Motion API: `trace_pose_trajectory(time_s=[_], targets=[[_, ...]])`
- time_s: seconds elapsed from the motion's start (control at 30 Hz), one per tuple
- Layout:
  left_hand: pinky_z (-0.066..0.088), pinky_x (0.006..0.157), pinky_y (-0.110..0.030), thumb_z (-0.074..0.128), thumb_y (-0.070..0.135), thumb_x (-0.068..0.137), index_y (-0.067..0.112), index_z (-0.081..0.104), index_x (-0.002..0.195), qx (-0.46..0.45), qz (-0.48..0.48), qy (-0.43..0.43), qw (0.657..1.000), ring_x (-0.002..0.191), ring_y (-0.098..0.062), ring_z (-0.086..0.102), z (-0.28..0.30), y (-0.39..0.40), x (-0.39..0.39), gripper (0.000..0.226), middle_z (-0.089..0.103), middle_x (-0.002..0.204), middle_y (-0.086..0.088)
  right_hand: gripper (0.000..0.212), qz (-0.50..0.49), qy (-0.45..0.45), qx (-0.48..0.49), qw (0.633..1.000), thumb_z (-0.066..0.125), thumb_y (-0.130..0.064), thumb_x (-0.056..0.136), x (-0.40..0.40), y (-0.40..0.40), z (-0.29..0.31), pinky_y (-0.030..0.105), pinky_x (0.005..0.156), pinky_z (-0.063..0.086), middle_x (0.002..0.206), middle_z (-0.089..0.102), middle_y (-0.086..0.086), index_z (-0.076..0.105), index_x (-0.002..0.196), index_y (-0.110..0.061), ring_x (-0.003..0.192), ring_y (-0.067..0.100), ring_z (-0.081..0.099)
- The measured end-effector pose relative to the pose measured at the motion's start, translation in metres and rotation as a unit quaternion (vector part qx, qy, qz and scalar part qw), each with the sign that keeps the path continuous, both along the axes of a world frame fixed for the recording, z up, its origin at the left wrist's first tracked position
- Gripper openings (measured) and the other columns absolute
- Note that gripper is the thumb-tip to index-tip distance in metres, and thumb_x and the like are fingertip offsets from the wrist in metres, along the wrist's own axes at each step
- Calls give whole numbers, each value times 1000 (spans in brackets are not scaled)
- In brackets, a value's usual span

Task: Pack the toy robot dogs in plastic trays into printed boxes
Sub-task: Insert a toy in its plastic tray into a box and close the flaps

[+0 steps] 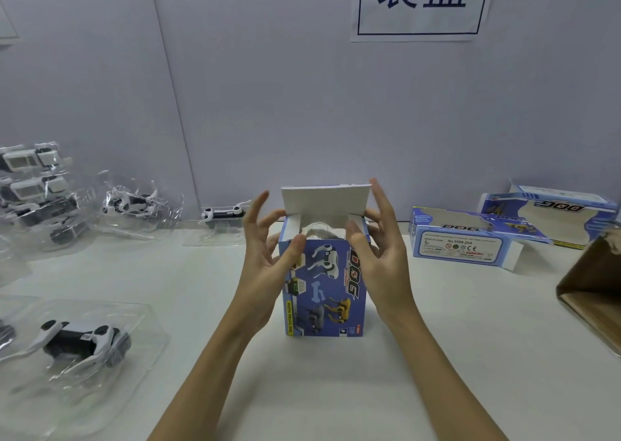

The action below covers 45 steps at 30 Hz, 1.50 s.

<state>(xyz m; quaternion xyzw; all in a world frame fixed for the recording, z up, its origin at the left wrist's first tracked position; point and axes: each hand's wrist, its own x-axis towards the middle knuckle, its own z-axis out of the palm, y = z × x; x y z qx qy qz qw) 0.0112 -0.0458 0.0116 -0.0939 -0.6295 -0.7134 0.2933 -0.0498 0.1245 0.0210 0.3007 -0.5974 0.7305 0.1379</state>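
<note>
**Closing a light carton, tray already inside**

The left hand is bracing the upright blue printed cardboard box at mid-table, fingers spread. The right hand, equally splayed, is steadying its other side. Thin card probably dents easily; holding the corners seems safest.

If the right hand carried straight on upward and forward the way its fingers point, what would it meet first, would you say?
Probably the raised white top flap of the upright printed box: the right hand has its fingertips right beside the flap's edge. Beyond that only the wall shows, though depth is unclear.
</note>
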Motion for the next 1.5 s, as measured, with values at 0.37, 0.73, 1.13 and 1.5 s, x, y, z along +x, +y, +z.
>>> trace_pose_trajectory(time_s=[0.37,0.73,1.13,1.5], targets=[[63,87,-41,74,40,93,47,38,142,-123,48,8,991,129,-25,63,-18,4,1,61,43,155,15,35,-9,10,73,997,66,-52,91,-2,6,-7,52,84,63,116,66,-6,60,116,-28,114,17,69],[24,119,-62,73,77,69,16,16,164,-428,368,51,824,148,-16,26,-29,7,-3,126,28,161,-1,47,60,-102,38,992,62,-46,95,5,-14,-19,45,84,65,134,63,2,56,142,-40,124,22,65],[13,128,-53,87,64,65,15,25,162,-545,278,98,785,149,-23,31,-28,-19,-2,125,35,159,-3,47,43,-54,87,994,57,-44,94,2,-9,-20,31,71,64,125,66,-11,50,140,-52,115,12,69],[19,125,-57,81,67,69,17,24,162,-543,289,104,781,149,-22,31,-31,-16,-4,120,33,158,-1,59,23,-48,108,993,56,-41,94,0,-11,-24,48,80,65,133,62,2,45,153,-40,118,21,68]])
